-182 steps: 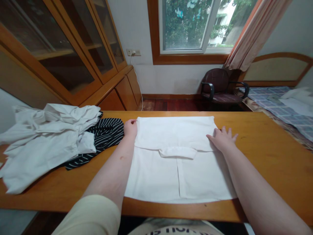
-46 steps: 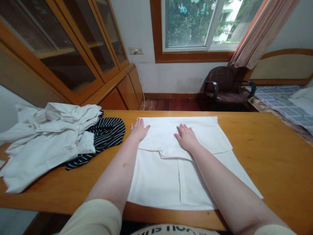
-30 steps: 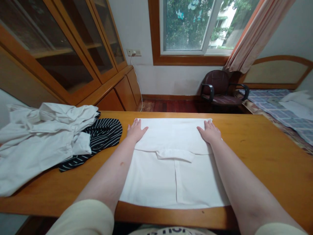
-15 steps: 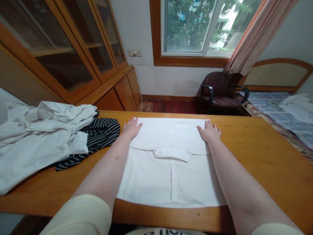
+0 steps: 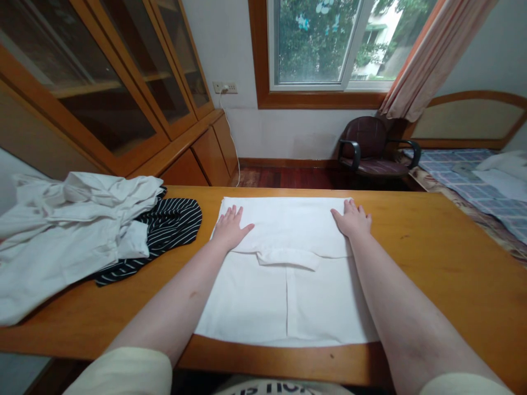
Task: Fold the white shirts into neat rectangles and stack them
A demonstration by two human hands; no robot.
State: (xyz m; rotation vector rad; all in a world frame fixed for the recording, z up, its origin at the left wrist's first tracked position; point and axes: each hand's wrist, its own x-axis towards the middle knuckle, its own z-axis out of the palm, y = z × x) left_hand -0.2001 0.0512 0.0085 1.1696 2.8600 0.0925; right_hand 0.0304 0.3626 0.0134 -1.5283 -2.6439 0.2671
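A white shirt point(image 5: 284, 302) lies folded on the wooden table in front of me, its far part turned over so that the collar point(image 5: 288, 258) rests across the middle. My left hand point(image 5: 231, 227) presses flat on the upper left of the folded cloth, fingers spread. At the upper right corner, my right hand point(image 5: 352, 219) lies open along the edge, partly on the cloth, with its thumb pointing inward. Neither hand grips anything.
To the left lies a loose heap of white clothing point(image 5: 74, 230) over a black striped garment point(image 5: 177, 219). The wooden table point(image 5: 444, 274) extends right. Beyond it stand a glass-door cabinet point(image 5: 181, 129), an office chair point(image 5: 366, 142) and a bed point(image 5: 465, 164).
My left hand has slid inward from the shirt's left edge onto the cloth, uncovering the far left corner. My right hand has stayed nearly in place.
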